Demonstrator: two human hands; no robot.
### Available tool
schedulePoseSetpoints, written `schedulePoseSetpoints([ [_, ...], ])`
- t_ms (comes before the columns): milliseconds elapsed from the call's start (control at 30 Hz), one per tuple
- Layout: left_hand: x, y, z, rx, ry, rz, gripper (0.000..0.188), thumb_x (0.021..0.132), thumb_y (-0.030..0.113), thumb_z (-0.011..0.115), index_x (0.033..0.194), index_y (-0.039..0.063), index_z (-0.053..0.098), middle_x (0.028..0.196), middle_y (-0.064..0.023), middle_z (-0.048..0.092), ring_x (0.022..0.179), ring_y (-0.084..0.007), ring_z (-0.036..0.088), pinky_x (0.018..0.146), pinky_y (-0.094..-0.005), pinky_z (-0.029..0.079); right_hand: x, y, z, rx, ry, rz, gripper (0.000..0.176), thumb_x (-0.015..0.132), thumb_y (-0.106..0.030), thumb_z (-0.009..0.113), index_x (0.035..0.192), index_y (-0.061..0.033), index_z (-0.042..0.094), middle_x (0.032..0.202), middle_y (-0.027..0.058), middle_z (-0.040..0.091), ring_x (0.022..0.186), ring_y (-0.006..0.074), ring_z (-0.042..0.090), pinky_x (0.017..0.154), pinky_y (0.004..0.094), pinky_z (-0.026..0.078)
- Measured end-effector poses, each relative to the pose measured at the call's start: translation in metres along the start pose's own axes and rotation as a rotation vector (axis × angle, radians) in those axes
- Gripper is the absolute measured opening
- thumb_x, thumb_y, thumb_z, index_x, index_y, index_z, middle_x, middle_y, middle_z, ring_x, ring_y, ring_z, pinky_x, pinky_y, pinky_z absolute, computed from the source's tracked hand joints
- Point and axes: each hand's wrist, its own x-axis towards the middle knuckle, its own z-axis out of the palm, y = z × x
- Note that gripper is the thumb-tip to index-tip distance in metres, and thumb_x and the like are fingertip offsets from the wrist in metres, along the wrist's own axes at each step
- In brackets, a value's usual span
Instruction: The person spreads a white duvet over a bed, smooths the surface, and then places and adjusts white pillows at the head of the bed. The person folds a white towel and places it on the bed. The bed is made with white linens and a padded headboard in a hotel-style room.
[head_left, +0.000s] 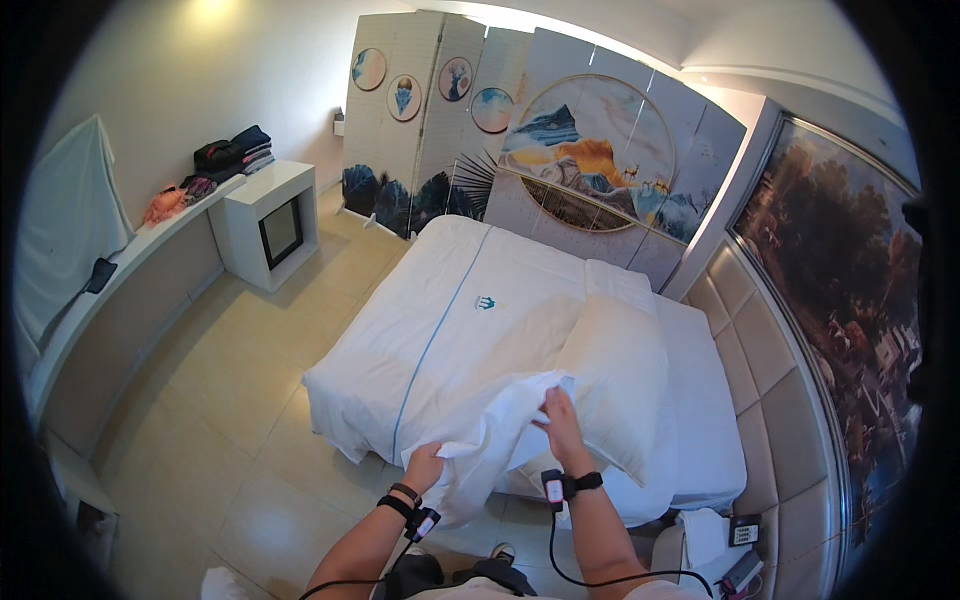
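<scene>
My left hand (424, 466) grips one edge of a white cloth (487, 427), probably a pillowcase, that hangs over the near side of the bed. Higher and to the right, my right hand (559, 424) holds another edge of the same cloth with the fingers closed on it. Just beyond my right hand lies a plump cream pillow (619, 367), its corner pointing towards me. Under both spreads a white duvet (420, 330) with a blue stripe and a small teal emblem. Both wrists carry straps with small cabled devices.
A padded headboard (799, 412) stands on the right. A nightstand (671, 551) with a telephone (744, 531) is at the lower right. Folding screens (450, 150) stand beyond the bed. On the left, a long white shelf (142, 247) holds clothes, beside a white cabinet (247, 232).
</scene>
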Motion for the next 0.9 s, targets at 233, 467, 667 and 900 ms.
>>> schedulePoseSetpoints([
  [233,-0.007,0.046,0.003,-0.360,-0.006,-0.287,0.023,0.094,0.024,0.054,0.094,0.002,0.063,0.076,0.0009,0.059,0.065,-0.0083,0.053,0.056,-0.0250,0.043,-0.075,0.140,0.024,-0.426,-0.459,0.242,0.046,0.084,-0.017,0.063,0.124,-0.0005,0.049,0.110,0.0083,0.060,0.102,0.0203,0.055,0.089,0.0325,0.042],
  [467,-0.017,0.026,-0.023,-0.584,0.060,-0.304,0.031,0.092,0.027,0.057,0.102,-0.002,0.058,0.086,-0.0076,0.063,0.077,-0.0138,0.059,0.070,-0.0284,0.047,-0.070,0.148,-0.005,-0.024,-0.142,0.300,0.025,0.084,-0.007,0.051,0.105,-0.0005,0.063,0.083,0.0011,0.060,0.074,0.0098,0.052,0.067,0.0249,0.043],
  [667,-0.038,0.026,-0.036,0.437,-0.412,-0.005,0.044,0.080,0.029,0.069,0.107,-0.004,0.058,0.094,-0.0155,0.064,0.093,-0.0248,0.060,0.081,-0.0342,0.046,-0.068,0.105,-0.014,-0.219,-0.191,0.221,0.026,0.080,-0.007,0.055,0.104,-0.0015,0.061,0.088,0.0038,0.060,0.079,0.0118,0.053,0.071,0.0253,0.043],
  [900,-0.036,0.011,-0.019,-0.328,-0.276,-0.261,0.023,0.091,0.015,0.056,0.110,0.003,0.061,0.095,-0.0023,0.064,0.084,-0.0133,0.058,0.074,-0.0294,0.047,-0.064,0.114,-0.004,-0.586,-0.175,-0.246,0.035,0.082,-0.021,0.065,0.109,-0.0011,0.057,0.101,0.0129,0.062,0.094,0.0198,0.057,0.084,0.0309,0.044],
])
